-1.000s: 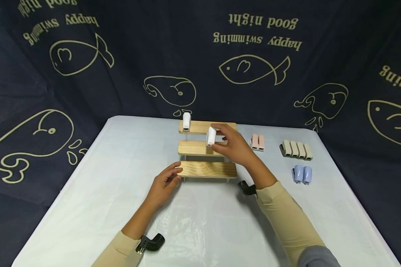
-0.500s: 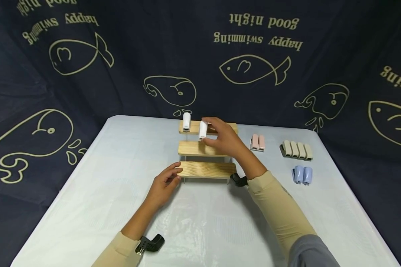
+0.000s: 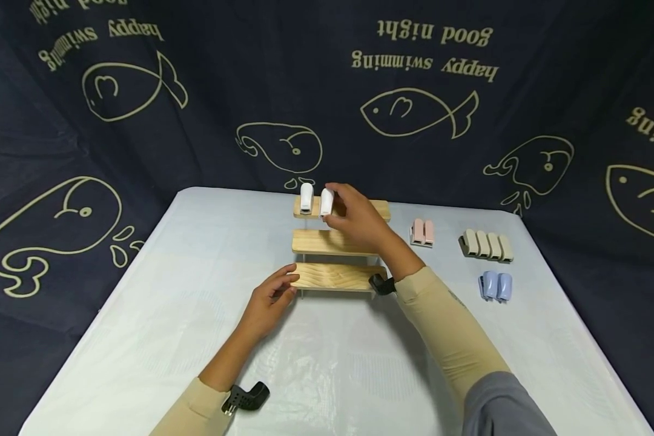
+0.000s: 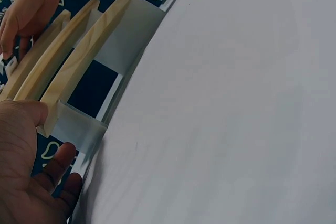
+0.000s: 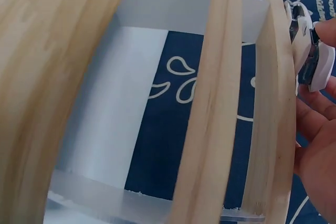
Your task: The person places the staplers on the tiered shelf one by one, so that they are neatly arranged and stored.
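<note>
In the head view my right hand (image 3: 361,217) pinches a small white stapler (image 3: 326,203) between thumb and fingers at the top tier of a three-step wooden stand (image 3: 338,277). Just left of it, another white stapler (image 3: 306,198) stands on that tier. The right wrist view shows the held stapler (image 5: 321,69) close beside the other, at the top board's edge; I cannot tell whether it bears on the board. My left hand (image 3: 267,303) touches the left end of the lowest board, its fingers loosely extended. In the left wrist view its thumb (image 4: 34,113) lies against that board's corner.
Right of the stand, on the white-covered table (image 3: 196,339), are two pink staplers (image 3: 422,232), a row of several beige staplers (image 3: 486,245) and two blue staplers (image 3: 496,286). A dark patterned cloth (image 3: 327,72) hangs behind the table.
My right hand has carried the white stapler left and back, from above the middle tier to the top tier, beside the other white one. My left hand stays at the lowest board.
</note>
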A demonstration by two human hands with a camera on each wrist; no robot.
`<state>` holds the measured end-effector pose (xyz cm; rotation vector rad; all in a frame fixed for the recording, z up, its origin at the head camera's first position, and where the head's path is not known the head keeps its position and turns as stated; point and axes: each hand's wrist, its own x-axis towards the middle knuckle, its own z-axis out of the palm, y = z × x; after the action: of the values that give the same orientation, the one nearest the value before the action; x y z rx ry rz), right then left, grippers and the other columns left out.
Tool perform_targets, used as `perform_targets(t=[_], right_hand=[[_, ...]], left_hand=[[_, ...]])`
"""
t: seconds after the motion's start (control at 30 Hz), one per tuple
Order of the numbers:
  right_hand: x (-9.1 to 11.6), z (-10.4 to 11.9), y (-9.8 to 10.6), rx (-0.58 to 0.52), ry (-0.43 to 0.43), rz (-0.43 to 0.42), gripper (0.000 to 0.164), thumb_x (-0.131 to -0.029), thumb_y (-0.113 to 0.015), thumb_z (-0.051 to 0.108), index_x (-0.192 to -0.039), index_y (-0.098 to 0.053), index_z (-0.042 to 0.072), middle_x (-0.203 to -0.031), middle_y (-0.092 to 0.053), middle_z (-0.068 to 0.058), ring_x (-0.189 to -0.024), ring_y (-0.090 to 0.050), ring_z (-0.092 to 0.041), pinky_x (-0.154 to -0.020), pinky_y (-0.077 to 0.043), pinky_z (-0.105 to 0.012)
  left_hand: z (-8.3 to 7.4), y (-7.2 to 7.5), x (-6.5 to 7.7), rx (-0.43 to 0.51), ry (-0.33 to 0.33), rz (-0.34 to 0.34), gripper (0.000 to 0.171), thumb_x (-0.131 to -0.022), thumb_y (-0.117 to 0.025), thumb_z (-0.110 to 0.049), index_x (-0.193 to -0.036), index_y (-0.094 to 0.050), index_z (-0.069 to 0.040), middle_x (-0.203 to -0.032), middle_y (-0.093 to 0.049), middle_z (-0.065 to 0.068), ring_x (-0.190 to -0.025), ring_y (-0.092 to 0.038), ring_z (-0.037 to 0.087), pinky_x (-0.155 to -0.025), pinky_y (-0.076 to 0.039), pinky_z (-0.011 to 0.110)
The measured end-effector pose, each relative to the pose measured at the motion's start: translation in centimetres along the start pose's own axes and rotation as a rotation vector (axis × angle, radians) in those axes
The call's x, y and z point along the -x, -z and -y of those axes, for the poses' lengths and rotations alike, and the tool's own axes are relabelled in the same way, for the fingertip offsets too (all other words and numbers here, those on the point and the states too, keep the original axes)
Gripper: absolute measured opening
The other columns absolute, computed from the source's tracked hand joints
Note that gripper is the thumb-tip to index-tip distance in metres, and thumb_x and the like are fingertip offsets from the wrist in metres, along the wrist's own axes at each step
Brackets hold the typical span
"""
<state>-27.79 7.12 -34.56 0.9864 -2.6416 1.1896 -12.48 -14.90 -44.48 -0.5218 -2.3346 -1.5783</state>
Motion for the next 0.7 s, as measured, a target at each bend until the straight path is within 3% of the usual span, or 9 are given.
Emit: perform_targets(t=[0.7], right_hand=[[-1.3, -0.4, -0.3, -0.047, -0.022, 0.05, 0.065, -0.094, -0.064, 0.015, -0.151, -0.035, 0.006, -0.136, -0.047, -0.009, -0.124, -0.05, -0.02, -0.103, -0.043, -0.033]], left_hand=[[0.2, 0.0, 0.0, 0.004, -0.013, -0.001, 0.026, -0.093, -0.063, 0.009, -0.118, -0.065, 0.011, -0.138, -0.055, 0.024, -0.1, -0.061, 0.035, -0.081, -0.051, 0.022]])
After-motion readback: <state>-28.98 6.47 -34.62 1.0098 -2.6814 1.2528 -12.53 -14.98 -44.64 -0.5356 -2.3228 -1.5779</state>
